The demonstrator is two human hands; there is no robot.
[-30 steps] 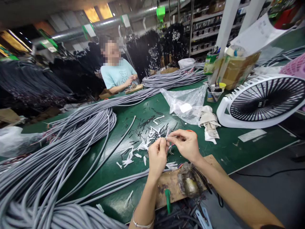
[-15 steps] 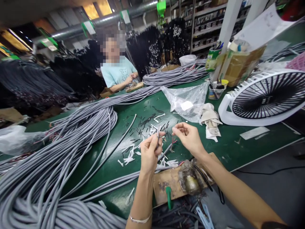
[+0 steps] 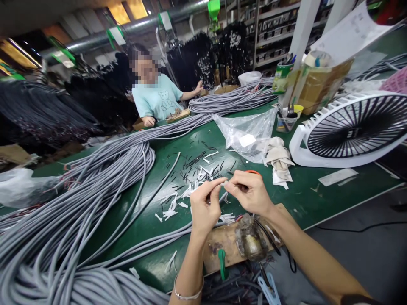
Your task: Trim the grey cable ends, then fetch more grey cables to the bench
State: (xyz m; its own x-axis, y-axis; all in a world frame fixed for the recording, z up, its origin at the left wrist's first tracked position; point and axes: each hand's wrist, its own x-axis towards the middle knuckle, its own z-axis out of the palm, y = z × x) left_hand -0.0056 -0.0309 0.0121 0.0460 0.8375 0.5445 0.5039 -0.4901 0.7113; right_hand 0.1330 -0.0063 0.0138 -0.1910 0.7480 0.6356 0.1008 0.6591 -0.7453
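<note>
My left hand (image 3: 206,205) is closed in a pinch on a grey cable (image 3: 224,183), of which only a short pale bit shows at the fingertips. My right hand (image 3: 249,192) meets it there, thumb and forefinger closed on the same bit. An orange curved edge (image 3: 254,173) shows just behind the right knuckles; what it belongs to is hidden. Below the hands lies a wooden board (image 3: 219,248) bearing a grimy metal block (image 3: 251,241) and a green clip-like piece (image 3: 221,262). White scraps (image 3: 171,209) and short black offcuts (image 3: 190,163) are scattered beyond my hands.
A big bundle of grey cables (image 3: 95,186) fills the left side. At right stand a white fan (image 3: 356,131), a crumpled cloth (image 3: 278,159) and a clear plastic bag (image 3: 248,127). Across the green table (image 3: 305,203) sits a co-worker (image 3: 162,97).
My hands have come together, fingertips meeting at the cable bit. The orange edge has appeared behind my right hand. The co-worker's hands have moved apart, one reaching out sideways.
</note>
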